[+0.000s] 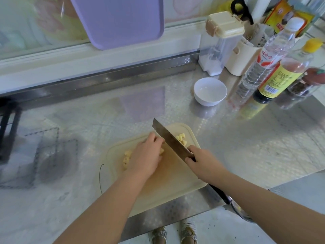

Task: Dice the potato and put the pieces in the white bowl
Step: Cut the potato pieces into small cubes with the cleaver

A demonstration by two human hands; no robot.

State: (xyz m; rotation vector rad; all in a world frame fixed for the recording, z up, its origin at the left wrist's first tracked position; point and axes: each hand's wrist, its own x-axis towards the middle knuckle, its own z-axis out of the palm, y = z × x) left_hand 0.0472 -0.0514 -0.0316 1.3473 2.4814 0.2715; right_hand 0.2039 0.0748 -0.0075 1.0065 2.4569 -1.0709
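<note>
Head cam's showing the left hand [146,155] curling over the potato [127,158] on the cutting board [158,187] while the right hand [202,162] is gripping the knife [168,138], blade running near-to-far just right of it; white bowl [210,91] is sitting far right, nearer the right hand.

home kitchen. embossed steel counter [246,138]; cream cutting board [167,182] at 6 o'clock; sauce bottle [281,76], clear bottle [263,64], spice jar [306,85], utensil holder [241,57] crowded at 2 o'clock; purple board [119,20] leaning at 12 o'clock.
</note>
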